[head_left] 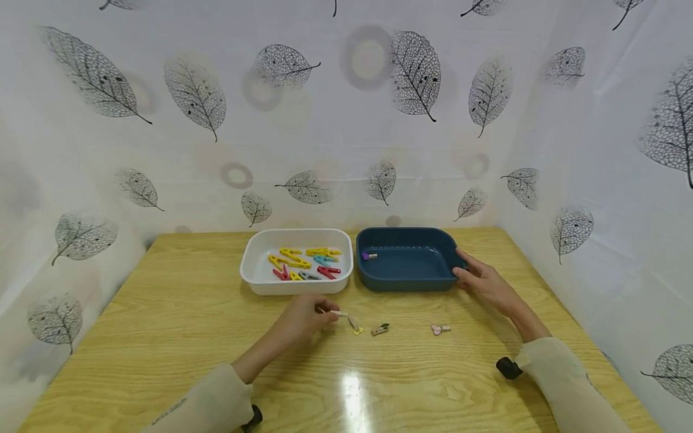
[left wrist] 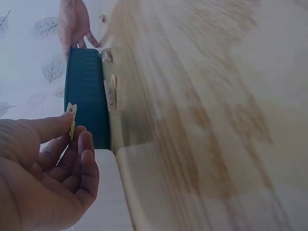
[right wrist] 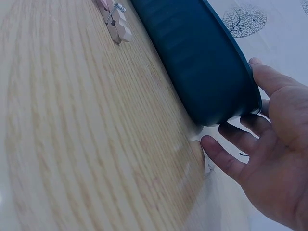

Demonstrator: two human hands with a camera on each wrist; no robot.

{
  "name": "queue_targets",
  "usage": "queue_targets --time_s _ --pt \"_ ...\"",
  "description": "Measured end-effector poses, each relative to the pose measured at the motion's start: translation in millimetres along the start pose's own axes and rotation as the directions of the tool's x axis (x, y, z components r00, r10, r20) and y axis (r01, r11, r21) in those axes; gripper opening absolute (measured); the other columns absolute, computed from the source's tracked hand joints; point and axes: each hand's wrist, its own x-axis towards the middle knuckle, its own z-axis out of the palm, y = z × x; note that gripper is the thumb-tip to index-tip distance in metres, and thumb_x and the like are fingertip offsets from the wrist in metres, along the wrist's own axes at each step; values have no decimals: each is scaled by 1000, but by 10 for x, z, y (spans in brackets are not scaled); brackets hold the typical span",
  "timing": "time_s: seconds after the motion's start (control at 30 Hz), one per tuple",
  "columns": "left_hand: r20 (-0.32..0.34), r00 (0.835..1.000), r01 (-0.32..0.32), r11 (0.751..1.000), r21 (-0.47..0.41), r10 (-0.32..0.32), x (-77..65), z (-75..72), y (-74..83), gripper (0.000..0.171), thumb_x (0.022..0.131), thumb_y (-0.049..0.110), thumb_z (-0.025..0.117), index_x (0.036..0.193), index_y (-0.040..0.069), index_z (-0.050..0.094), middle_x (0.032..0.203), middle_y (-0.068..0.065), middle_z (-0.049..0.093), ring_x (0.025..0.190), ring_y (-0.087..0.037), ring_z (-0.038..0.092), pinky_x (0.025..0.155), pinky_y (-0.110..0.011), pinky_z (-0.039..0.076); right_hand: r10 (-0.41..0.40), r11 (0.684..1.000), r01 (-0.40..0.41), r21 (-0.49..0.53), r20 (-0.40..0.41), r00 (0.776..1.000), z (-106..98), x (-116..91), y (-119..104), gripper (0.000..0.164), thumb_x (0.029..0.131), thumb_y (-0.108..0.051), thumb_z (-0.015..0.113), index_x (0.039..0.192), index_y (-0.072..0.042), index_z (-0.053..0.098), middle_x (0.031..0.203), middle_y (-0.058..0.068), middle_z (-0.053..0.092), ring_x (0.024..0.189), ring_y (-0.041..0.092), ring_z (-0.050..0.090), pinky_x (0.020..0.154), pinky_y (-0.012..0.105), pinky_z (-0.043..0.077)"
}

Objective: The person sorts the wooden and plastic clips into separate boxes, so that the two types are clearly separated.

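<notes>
My left hand (head_left: 311, 316) pinches a small wooden clothespin (left wrist: 71, 118) between thumb and fingers, low over the table in front of the white bin (head_left: 295, 291). Just right of those fingers lies a clothespin with a yellow decoration (head_left: 354, 326). Farther right are one with a green decoration (head_left: 380, 329) and one with a pink decoration (head_left: 441, 329). My right hand (head_left: 487, 285) holds the right end of the dark blue bin (head_left: 408, 284), thumb at its rim (right wrist: 243, 60) and fingers against the outer wall. One purple-decorated clothespin (head_left: 370, 256) lies inside that bin, toward its left end.
Several plastic clothespins (head_left: 292, 261) in yellow, red, teal and grey lie in the white bin. Both bins stand side by side near the back of the wooden table (head_left: 178, 325). A leaf-print curtain (head_left: 335, 132) closes off the back and sides.
</notes>
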Motion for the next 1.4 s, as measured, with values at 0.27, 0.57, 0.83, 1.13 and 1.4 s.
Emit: queue_targets --time_s 0.27,0.57,0.83,1.13,1.4 --pt "-75 997 -16 999 40 19 14 -60 161 8 94 15 78 100 10 80 91 3 74 81 -12 63 69 -27 57 -1 1000 1 12 2 1000 6 -3 -15 71 110 -27 53 166 -11 13 102 25 59 89 26 59 80 30 57" --pt "-127 991 -42 999 33 46 95 -114 310 10 93 15 79 100 9 81 90 3 75 76 -13 61 63 -25 52 1 1000 -1 14 4 1000 2 -4 -10 71 110 -27 53 166 -10 13 96 23 57 87 26 58 79 30 55" --pt "-178 978 -102 994 33 106 212 -129 446 12 93 17 79 99 8 82 94 -1 77 80 -12 64 67 -26 54 -6 1000 6 -1 -2 1000 -6 -5 -14 71 110 -28 53 166 -10 14 113 25 62 98 26 65 86 29 59" --pt "-188 979 -74 997 13 75 361 -76 627 14 96 22 77 99 10 82 86 0 75 71 -12 61 56 -24 48 -28 1000 28 -2 -1 1000 -6 -22 1 70 111 -26 52 166 -7 13 154 33 38 106 13 66 89 28 59" --pt "-229 970 -96 995 -37 85 526 -31 709 15 96 21 76 101 7 81 90 -4 76 72 -16 63 56 -24 47 -23 1000 23 -14 -5 1000 -17 7 29 70 110 -27 53 166 -11 15 155 32 39 110 10 63 91 25 57"
